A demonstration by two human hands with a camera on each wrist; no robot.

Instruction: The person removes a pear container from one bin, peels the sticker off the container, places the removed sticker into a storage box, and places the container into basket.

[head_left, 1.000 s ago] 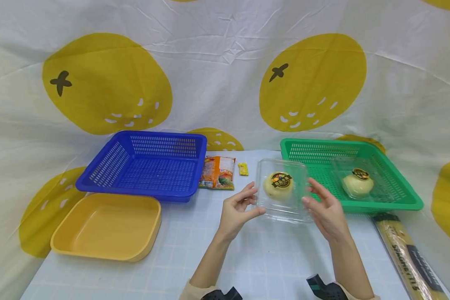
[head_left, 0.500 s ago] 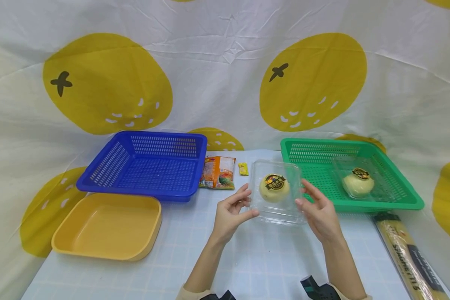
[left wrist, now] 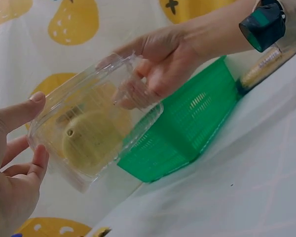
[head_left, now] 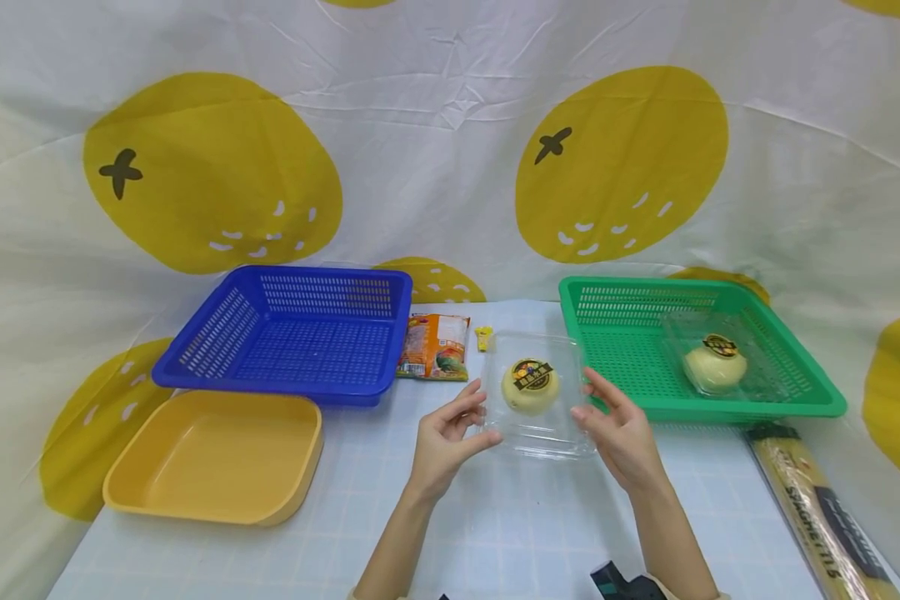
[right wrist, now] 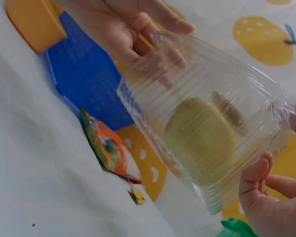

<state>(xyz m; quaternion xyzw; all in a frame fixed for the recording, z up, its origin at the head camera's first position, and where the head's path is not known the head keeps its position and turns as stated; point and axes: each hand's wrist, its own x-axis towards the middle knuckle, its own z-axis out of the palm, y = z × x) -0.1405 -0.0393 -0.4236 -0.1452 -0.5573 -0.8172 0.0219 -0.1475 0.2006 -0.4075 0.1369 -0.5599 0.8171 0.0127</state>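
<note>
Both hands hold a clear plastic clamshell box (head_left: 543, 437) raised above the table, tilted toward the head camera. Inside it lies one round, pale yellow-green fruit (head_left: 523, 404), with a black and gold label (head_left: 532, 377) above it on the lid. My left hand (head_left: 450, 437) grips the box's left side, thumb at the near corner. On the opposite side, my right hand (head_left: 618, 433) pinches the edge between thumb and fingers. From below, the right wrist view shows the ridged underside of the box and the fruit (right wrist: 202, 138) through it.
A green basket (head_left: 727, 410) at the back right holds a similar boxed fruit (head_left: 716, 371). Spaghetti (head_left: 817, 508) lies in front of it. At left stand a blue basket (head_left: 277, 385) and a yellow tub (head_left: 210, 467). An orange packet (head_left: 438, 346) and a small yellow sachet (head_left: 483, 337) lie behind the box.
Both hands have carried the clear box leftward and slightly toward me, away from the green basket. Their hold on it looks the same.
</note>
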